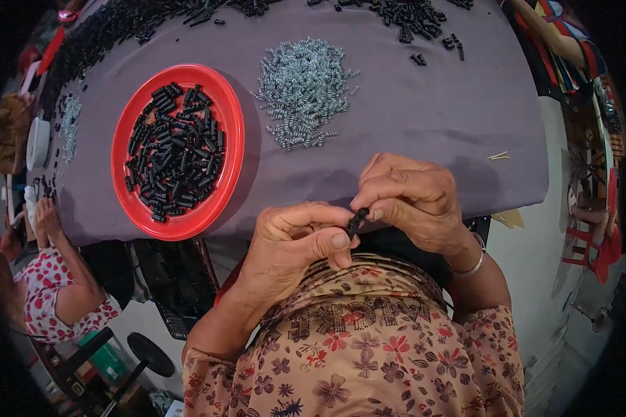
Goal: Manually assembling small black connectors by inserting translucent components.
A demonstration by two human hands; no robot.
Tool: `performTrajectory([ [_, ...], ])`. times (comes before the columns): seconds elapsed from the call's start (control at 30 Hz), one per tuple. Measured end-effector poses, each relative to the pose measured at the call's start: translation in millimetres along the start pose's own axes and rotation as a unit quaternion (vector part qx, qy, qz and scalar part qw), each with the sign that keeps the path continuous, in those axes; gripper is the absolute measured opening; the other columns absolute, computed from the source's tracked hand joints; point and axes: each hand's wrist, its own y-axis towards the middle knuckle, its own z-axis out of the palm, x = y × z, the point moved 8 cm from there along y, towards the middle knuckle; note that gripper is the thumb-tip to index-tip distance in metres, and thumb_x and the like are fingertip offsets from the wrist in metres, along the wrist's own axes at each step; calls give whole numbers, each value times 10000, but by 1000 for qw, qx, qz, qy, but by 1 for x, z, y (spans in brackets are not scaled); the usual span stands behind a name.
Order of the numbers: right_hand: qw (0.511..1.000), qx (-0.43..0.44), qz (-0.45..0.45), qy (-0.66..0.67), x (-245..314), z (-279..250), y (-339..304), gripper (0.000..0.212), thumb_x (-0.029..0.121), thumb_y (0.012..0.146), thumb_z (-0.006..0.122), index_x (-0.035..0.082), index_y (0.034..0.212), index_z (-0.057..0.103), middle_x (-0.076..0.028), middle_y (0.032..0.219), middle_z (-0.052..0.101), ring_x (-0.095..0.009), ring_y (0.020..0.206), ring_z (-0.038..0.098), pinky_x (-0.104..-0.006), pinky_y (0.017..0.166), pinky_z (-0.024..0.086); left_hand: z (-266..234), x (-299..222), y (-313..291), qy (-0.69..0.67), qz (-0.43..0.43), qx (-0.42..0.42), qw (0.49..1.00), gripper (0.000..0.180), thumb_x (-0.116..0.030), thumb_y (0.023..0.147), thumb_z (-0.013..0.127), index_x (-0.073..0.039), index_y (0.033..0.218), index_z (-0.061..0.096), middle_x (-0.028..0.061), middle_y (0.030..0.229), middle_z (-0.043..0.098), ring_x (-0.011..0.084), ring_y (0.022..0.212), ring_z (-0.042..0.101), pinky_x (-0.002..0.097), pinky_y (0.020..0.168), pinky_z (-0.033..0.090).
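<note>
A purple cloth covers the table. On its left part sits a round red plate filled with short black plastic pieces. Just right of the plate lies a loose heap of small silvery metal springs. Along the far edge, more black pieces lie scattered in piles. A smaller patch of springs lies at the far left, near a white roll. A co-worker in a red-and-white patterned top sits at the left, below the table edge.
</note>
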Motion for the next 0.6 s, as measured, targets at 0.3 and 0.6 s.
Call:
performTrajectory([
  [0.3, 997, 13, -35, -60, 7, 1, 2, 120, 55, 761, 681, 13, 874, 674, -75, 764, 643, -174, 707, 602, -285, 595, 473, -3, 0, -1, 5, 0, -32, 999, 157, -17, 820, 658, 31, 969, 649, 91, 816, 652, 110, 652, 620, 204, 594, 512],
  [0.6, 994, 14, -34, -102, 6, 3, 1, 128, 58, 739, 680, 27, 863, 673, -68, 735, 627, -184, 680, 599, -287, 572, 469, -5, -2, 0, 49, 26, -50, 997, 135, 44, 804, 644, 37, 938, 640, 77, 823, 615, 120, 660, 611, 211, 593, 509],
])
